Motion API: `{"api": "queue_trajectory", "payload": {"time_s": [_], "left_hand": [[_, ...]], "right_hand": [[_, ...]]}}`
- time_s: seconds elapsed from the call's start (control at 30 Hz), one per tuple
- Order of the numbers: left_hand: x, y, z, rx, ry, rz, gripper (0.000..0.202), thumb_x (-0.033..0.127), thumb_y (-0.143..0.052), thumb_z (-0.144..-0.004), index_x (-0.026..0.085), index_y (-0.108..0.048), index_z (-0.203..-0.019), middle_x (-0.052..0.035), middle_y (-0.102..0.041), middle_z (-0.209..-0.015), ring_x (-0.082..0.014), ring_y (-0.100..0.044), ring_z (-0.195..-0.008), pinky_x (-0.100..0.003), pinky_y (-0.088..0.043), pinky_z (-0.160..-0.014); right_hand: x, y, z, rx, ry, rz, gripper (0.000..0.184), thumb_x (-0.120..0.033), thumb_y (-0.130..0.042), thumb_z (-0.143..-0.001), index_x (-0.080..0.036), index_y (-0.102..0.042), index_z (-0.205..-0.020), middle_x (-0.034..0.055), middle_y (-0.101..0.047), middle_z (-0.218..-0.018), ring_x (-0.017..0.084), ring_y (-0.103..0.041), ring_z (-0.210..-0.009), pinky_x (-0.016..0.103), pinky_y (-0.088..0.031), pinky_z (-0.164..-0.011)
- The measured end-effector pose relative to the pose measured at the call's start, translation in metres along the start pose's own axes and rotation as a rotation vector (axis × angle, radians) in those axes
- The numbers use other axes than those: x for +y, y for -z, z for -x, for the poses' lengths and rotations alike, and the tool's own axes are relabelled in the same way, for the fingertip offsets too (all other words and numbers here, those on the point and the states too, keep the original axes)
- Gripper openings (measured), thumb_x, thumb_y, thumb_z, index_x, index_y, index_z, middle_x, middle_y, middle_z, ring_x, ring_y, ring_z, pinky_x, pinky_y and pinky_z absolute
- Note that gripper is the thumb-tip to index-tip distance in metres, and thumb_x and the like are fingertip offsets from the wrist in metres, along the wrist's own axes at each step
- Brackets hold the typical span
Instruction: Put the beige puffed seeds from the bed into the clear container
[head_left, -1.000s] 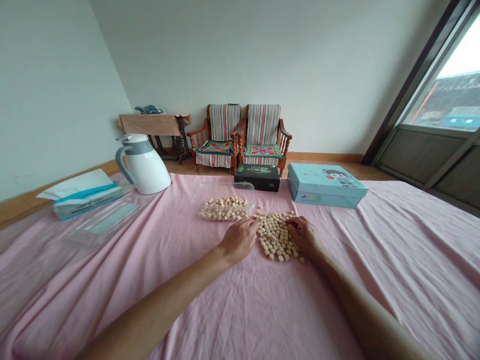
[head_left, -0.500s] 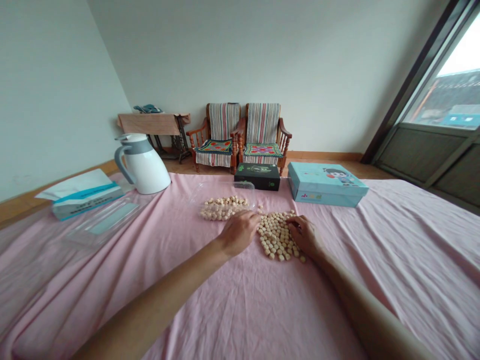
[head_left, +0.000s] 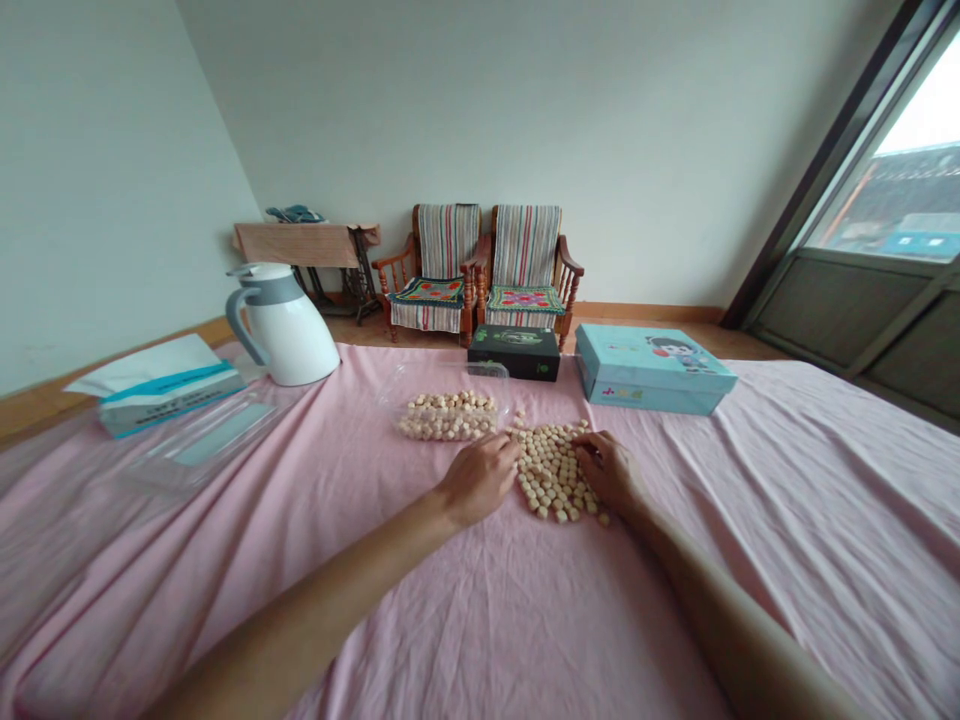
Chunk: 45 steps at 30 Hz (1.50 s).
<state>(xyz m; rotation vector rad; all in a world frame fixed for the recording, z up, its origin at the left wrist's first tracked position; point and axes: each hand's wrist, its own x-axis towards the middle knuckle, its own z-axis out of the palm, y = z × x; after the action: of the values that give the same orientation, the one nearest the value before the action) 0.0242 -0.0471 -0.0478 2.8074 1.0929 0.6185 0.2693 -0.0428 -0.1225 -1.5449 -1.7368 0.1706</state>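
Observation:
A loose pile of small, pale cream, rounded pieces [head_left: 553, 478] lies on the pink cloth; their exact kind is unclear. At the pile's left edge, my left hand [head_left: 480, 478] has its fingers bent together, the tips against the pieces. My right hand [head_left: 611, 470] rests at the right edge with fingers curled inward, touching the pile. What either hand pinches, if anything, is hidden by the fingers. Just behind my left hand stands a clear plastic container [head_left: 390, 390] partly filled with the same pieces. A few single pieces lie between it and the pile.
Behind the pile sit a black box [head_left: 514, 352] and a light blue box [head_left: 652, 370]. To the left are a white and grey jug [head_left: 292, 335], a tissue pack [head_left: 172, 395] and a clear plastic lid [head_left: 217, 440]. Two armchairs [head_left: 450, 250] stand beyond the pink-covered surface [head_left: 480, 620].
My left hand has moved slightly back toward me, from beside the container to the left edge of the pile. The right hand has stayed nearly still.

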Motion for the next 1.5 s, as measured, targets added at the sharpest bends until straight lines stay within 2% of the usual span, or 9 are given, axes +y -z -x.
{"api": "queue_trajectory", "payload": {"time_s": [0.27, 0.33, 0.43, 0.5, 0.6, 0.8, 1.03, 1.3, 1.5], "left_hand": [[-0.031, 0.062, -0.015, 0.542, 0.172, -0.168, 0.021, 0.015, -0.052, -0.082, 0.018, -0.056, -0.103, -0.0077, -0.060, -0.103, -0.0224, -0.052, -0.099, -0.038, -0.041, -0.090], [-0.028, 0.059, -0.014, 0.502, 0.114, -0.140, 0.019, 0.015, -0.050, -0.084, 0.018, -0.057, -0.102, -0.0074, -0.060, -0.101, -0.0212, -0.054, -0.098, -0.036, -0.043, -0.088], [-0.014, 0.036, -0.010, 0.199, -0.037, -0.079, 0.016, 0.013, -0.044, -0.087, 0.018, -0.059, -0.092, -0.0051, -0.062, -0.091, -0.0179, -0.058, -0.089, -0.030, -0.045, -0.081], [-0.005, 0.017, -0.009, -0.006, -0.023, -0.087, 0.019, 0.009, -0.042, -0.085, 0.017, -0.058, -0.091, -0.0053, -0.062, -0.093, -0.0177, -0.059, -0.087, -0.028, -0.046, -0.076], [-0.002, -0.006, -0.013, -0.118, 0.085, -0.121, 0.023, 0.006, -0.036, -0.086, 0.015, -0.056, -0.092, -0.0083, -0.063, -0.097, -0.0196, -0.061, -0.086, -0.029, -0.047, -0.071], [-0.008, -0.020, -0.019, -0.137, 0.129, -0.147, 0.025, 0.007, -0.032, -0.088, 0.014, -0.055, -0.096, -0.0096, -0.062, -0.099, -0.0203, -0.061, -0.085, -0.029, -0.046, -0.069], [0.004, 0.001, -0.006, -0.104, -0.026, -0.175, 0.019, 0.008, -0.038, -0.087, 0.018, -0.053, -0.094, -0.0048, -0.058, -0.099, -0.0164, -0.059, -0.082, -0.026, -0.046, -0.067], [-0.020, 0.055, -0.025, 0.483, 0.119, -0.244, 0.021, 0.014, -0.048, -0.085, 0.017, -0.053, -0.106, -0.0086, -0.054, -0.110, -0.0206, -0.054, -0.098, -0.034, -0.044, -0.087], [0.000, 0.014, -0.016, 0.124, -0.126, -0.011, 0.016, 0.012, -0.046, -0.086, 0.017, -0.059, -0.094, -0.0044, -0.060, -0.093, -0.0169, -0.056, -0.092, -0.029, -0.045, -0.085]], "right_hand": [[0.001, -0.002, 0.000, 0.010, -0.003, -0.011, 0.023, -0.023, -0.047, -0.078, -0.017, -0.065, -0.090, 0.0075, -0.063, -0.088, 0.019, -0.061, -0.080, 0.031, -0.048, -0.073], [0.001, -0.002, 0.000, 0.009, -0.002, -0.011, 0.023, -0.023, -0.047, -0.077, -0.017, -0.065, -0.090, 0.0075, -0.063, -0.088, 0.019, -0.061, -0.079, 0.031, -0.048, -0.072], [0.001, -0.001, 0.000, 0.005, 0.002, -0.008, 0.023, -0.023, -0.047, -0.078, -0.017, -0.065, -0.090, 0.0075, -0.063, -0.088, 0.019, -0.061, -0.079, 0.031, -0.048, -0.073], [0.000, 0.000, 0.000, -0.001, 0.004, -0.007, 0.024, -0.023, -0.047, -0.078, -0.017, -0.066, -0.090, 0.0076, -0.063, -0.089, 0.019, -0.061, -0.079, 0.031, -0.048, -0.073], [-0.001, 0.001, 0.000, -0.005, 0.005, -0.005, 0.024, -0.024, -0.047, -0.078, -0.016, -0.066, -0.091, 0.0079, -0.064, -0.090, 0.019, -0.061, -0.081, 0.030, -0.048, -0.073], [-0.001, 0.000, 0.000, 0.002, 0.006, -0.003, 0.023, -0.025, -0.046, -0.080, -0.016, -0.065, -0.089, 0.0084, -0.064, -0.090, 0.020, -0.062, -0.082, 0.031, -0.048, -0.074], [0.001, -0.001, 0.000, 0.000, 0.008, -0.006, 0.024, -0.025, -0.047, -0.079, -0.015, -0.065, -0.091, 0.0086, -0.064, -0.090, 0.019, -0.061, -0.081, 0.030, -0.048, -0.073], [0.000, -0.001, 0.000, 0.010, 0.001, -0.010, 0.024, -0.024, -0.046, -0.079, -0.016, -0.066, -0.090, 0.0080, -0.064, -0.089, 0.019, -0.061, -0.079, 0.031, -0.048, -0.072], [-0.001, -0.001, 0.001, 0.013, 0.005, -0.016, 0.024, -0.023, -0.046, -0.078, -0.015, -0.065, -0.091, 0.0086, -0.063, -0.088, 0.020, -0.061, -0.079, 0.031, -0.048, -0.073]]}}
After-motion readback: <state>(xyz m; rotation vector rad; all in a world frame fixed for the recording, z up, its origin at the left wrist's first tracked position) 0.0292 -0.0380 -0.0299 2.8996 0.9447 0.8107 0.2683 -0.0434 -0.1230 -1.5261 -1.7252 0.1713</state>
